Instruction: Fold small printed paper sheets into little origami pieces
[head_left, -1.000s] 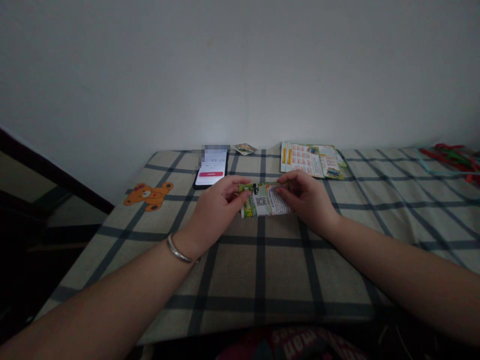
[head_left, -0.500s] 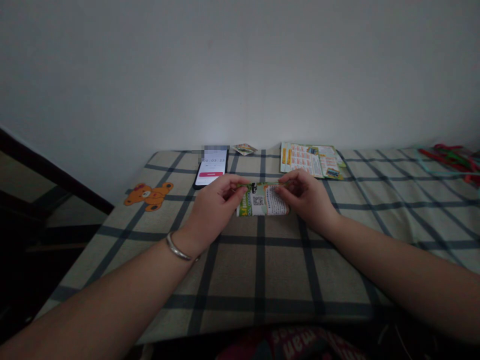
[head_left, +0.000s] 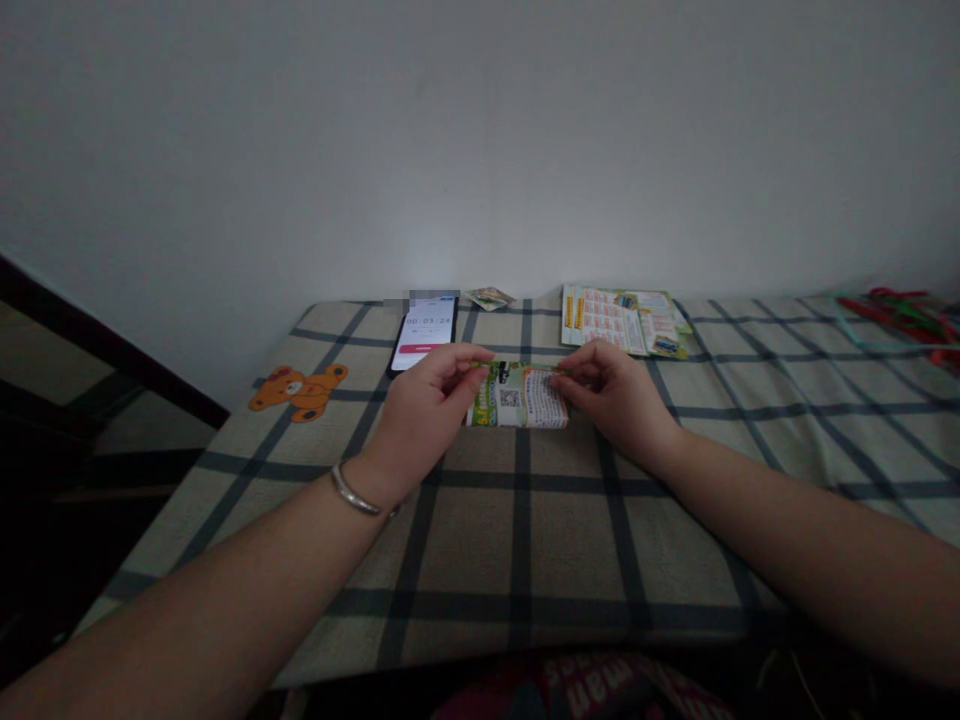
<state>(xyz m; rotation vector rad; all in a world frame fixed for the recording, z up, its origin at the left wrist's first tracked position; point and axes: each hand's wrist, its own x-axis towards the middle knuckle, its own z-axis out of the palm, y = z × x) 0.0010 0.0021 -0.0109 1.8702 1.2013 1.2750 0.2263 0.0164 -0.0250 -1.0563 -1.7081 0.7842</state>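
Note:
A small printed leaflet [head_left: 517, 395], green and white with a QR code, is folded over on the checked tablecloth [head_left: 525, 520]. My left hand [head_left: 424, 405] pinches its upper left edge with thumb and fingers closed. My right hand [head_left: 611, 390] pinches the upper right edge the same way. The leaflet's lower fold rests on the cloth between the two hands. A metal bangle circles my left wrist.
A lit phone [head_left: 425, 332] lies beyond my left hand. A stack of printed leaflets [head_left: 626, 318] lies at the back, a small folded paper piece [head_left: 489, 297] near the wall. Red and green strips [head_left: 904, 312] lie far right. A bear patch [head_left: 298, 388] marks the cloth's left.
Both hands have pressed the leaflet's top edge down and forward, so the folded piece looks flatter and shorter than a second ago. The arms have hardly shifted.

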